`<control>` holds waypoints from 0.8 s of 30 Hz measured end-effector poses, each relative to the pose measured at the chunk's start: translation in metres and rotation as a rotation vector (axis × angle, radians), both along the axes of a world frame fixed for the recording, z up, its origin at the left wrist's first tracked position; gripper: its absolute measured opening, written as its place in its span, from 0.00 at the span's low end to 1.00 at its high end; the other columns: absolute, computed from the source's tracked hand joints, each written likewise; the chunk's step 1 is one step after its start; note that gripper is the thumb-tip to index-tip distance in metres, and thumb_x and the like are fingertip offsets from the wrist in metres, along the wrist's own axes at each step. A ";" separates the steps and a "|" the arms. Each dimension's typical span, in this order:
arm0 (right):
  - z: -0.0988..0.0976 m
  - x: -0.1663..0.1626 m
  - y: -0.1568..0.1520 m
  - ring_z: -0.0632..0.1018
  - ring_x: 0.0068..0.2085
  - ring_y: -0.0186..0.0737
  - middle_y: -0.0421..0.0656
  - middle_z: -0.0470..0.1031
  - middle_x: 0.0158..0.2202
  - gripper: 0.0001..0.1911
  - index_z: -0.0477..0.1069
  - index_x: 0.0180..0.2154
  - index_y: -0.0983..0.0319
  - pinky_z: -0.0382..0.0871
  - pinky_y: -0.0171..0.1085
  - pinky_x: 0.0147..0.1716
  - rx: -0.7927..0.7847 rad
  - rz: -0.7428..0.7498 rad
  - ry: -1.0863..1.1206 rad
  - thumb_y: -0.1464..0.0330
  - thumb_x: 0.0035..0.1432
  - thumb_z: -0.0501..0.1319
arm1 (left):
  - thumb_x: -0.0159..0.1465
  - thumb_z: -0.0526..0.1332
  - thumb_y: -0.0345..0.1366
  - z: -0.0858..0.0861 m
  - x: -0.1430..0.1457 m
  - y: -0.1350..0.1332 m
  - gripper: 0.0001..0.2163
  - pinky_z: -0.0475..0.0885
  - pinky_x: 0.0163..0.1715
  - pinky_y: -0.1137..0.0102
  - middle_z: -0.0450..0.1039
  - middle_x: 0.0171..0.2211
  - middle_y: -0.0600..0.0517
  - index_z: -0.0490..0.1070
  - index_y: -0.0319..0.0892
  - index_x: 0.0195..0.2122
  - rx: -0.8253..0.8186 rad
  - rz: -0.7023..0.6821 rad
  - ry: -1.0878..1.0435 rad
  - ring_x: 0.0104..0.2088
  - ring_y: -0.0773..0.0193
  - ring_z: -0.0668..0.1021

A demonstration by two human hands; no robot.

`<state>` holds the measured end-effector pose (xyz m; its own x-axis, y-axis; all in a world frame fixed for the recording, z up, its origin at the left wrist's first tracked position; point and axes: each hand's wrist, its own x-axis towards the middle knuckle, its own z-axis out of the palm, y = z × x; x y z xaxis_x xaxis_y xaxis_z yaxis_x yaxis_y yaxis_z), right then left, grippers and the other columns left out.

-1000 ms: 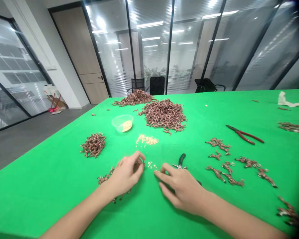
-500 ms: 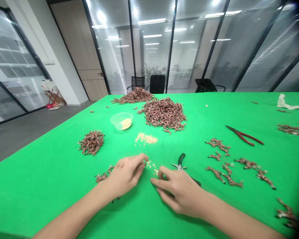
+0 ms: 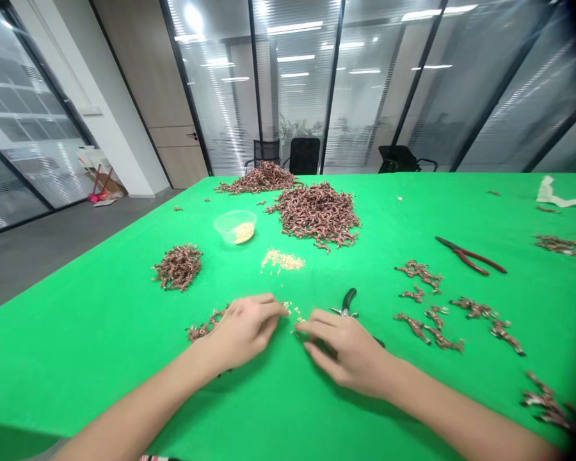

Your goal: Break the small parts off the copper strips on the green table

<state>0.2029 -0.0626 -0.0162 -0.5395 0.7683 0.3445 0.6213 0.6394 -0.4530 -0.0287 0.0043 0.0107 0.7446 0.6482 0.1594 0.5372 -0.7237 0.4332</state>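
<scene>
My left hand (image 3: 250, 328) rests low over the green cloth, its thumb and fingers drawn together; whatever lies in them is hidden. Small brown animal-like figures (image 3: 202, 330) show partly from behind that wrist. My right hand (image 3: 350, 352) faces it across a short gap, fingertips pinched, with a tiny speck at the tips too small to name. Between and just beyond the fingertips lie loose golden bits (image 3: 292, 310). Small pliers with black handles (image 3: 349, 299) lie behind my right hand, partly covered by it.
A larger patch of golden bits (image 3: 283, 260) lies farther back, near a clear bowl (image 3: 225, 226) holding more. Brown figures form piles at the far middle (image 3: 317, 214), back (image 3: 264, 177) and left (image 3: 178, 267). Red-handled pliers (image 3: 475, 257) and scattered figures (image 3: 415, 328) are at right.
The view has tilted slightly. My right hand's fingers have closed together from a more spread pose, and the left fingertips have shifted a little rightward.
</scene>
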 end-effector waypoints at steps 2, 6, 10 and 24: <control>-0.002 0.000 0.002 0.72 0.34 0.37 0.43 0.71 0.35 0.11 0.71 0.47 0.62 0.62 0.35 0.33 -0.024 -0.031 0.053 0.73 0.67 0.54 | 0.69 0.54 0.32 0.001 0.001 -0.002 0.12 0.68 0.37 0.69 0.76 0.38 0.49 0.76 0.45 0.46 0.016 0.010 0.007 0.36 0.60 0.78; -0.003 0.000 0.001 0.71 0.33 0.36 0.42 0.70 0.33 0.08 0.72 0.43 0.62 0.60 0.36 0.32 -0.016 -0.041 0.009 0.72 0.67 0.54 | 0.67 0.58 0.34 0.002 0.000 -0.005 0.09 0.68 0.37 0.70 0.76 0.38 0.50 0.76 0.45 0.45 0.039 0.011 0.019 0.35 0.61 0.77; -0.003 -0.001 -0.003 0.71 0.32 0.37 0.43 0.71 0.36 0.10 0.72 0.44 0.62 0.57 0.37 0.30 0.072 -0.024 -0.129 0.70 0.68 0.53 | 0.67 0.57 0.35 0.003 -0.002 -0.005 0.09 0.68 0.37 0.69 0.76 0.39 0.50 0.75 0.45 0.45 0.065 0.012 0.054 0.36 0.62 0.78; 0.007 -0.027 -0.043 0.72 0.26 0.40 0.42 0.75 0.31 0.27 0.73 0.45 0.64 0.52 0.41 0.25 0.233 0.173 -0.268 0.47 0.58 0.62 | 0.67 0.57 0.35 0.003 0.000 -0.009 0.08 0.67 0.38 0.69 0.75 0.37 0.51 0.75 0.45 0.42 0.055 0.082 0.060 0.37 0.61 0.77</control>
<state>0.1757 -0.1058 -0.0087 -0.7486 0.5763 0.3279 0.5721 0.8114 -0.1198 -0.0284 -0.0043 0.0141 0.6988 0.6987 0.1532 0.6192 -0.6981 0.3594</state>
